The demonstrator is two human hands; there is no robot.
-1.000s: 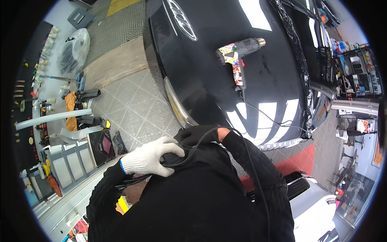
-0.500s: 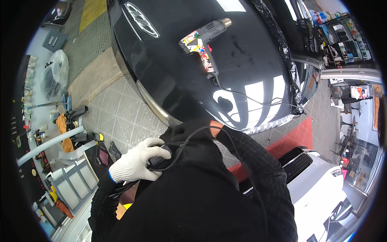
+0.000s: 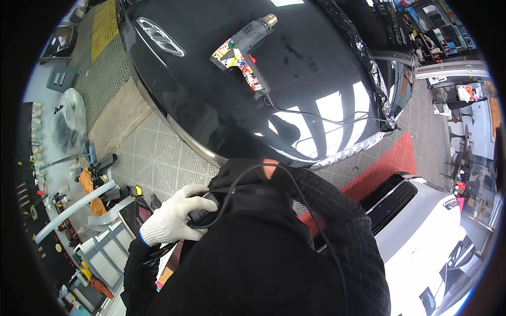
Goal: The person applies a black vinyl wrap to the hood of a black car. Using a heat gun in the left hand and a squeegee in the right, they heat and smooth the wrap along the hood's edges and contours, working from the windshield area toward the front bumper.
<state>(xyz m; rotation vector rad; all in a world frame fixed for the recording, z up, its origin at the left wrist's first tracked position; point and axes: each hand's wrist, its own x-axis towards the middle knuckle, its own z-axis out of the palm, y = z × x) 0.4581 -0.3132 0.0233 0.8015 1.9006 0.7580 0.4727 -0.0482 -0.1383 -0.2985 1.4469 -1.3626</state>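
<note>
— Black device (image 3: 203, 209), small and box-shaped, is what the left hand (image 3: 171, 218) holds. It sits against the dark clothing at the chest, low in the middle of the view.

— How is the hand on it?

— The white-gloved fingers are curled around it, so the hand is closed on the device. A thin black cable (image 3: 295, 184) goes out from it and loops over the shoulder.

— And the right hand?

— I do not see it; the black sleeve (image 3: 337, 221) covers that side.

— How will the device handle?

— I judge it light and stiff, a hard case. The knit glove gives good friction, so it should not slip. It is better to take it by the body, not by the cable, because pulling the cable can strain the joint.

— What is around?

— A glossy black car hood (image 3: 316, 68) is ahead. On it, near the middle, lies a heat gun (image 3: 245, 45) with colourful stickers, its cord trailing toward the hood's right edge.
</note>
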